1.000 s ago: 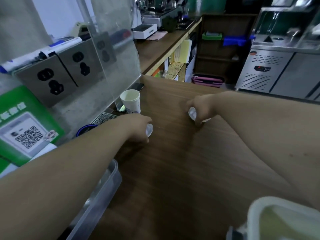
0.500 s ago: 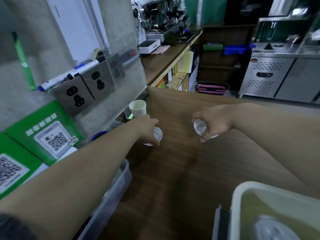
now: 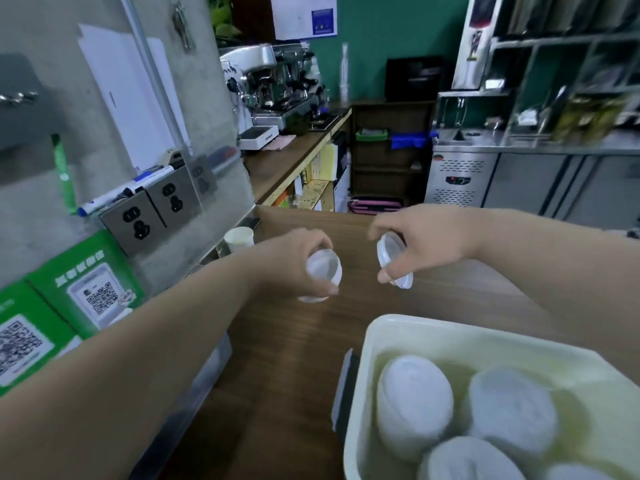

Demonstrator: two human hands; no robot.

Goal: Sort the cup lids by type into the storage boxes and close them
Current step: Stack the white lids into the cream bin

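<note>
Fingers of the left hand point(image 3: 294, 261) curl round some white lids point(image 3: 323, 270), held above the worktop point(image 3: 287, 375) near the paper cup point(image 3: 239, 239). Just to the right, the right hand point(image 3: 429, 244) pinches clear lids point(image 3: 393, 259) between thumb and fingertips, tilted on edge. Lower right, the open storage box point(image 3: 372, 332) holds stacks of domed lids point(image 3: 414, 403). I would compare each handful against those stacks before lowering it. Set matching ones flat on their own kind, and keep the rim free for closing.
</note>
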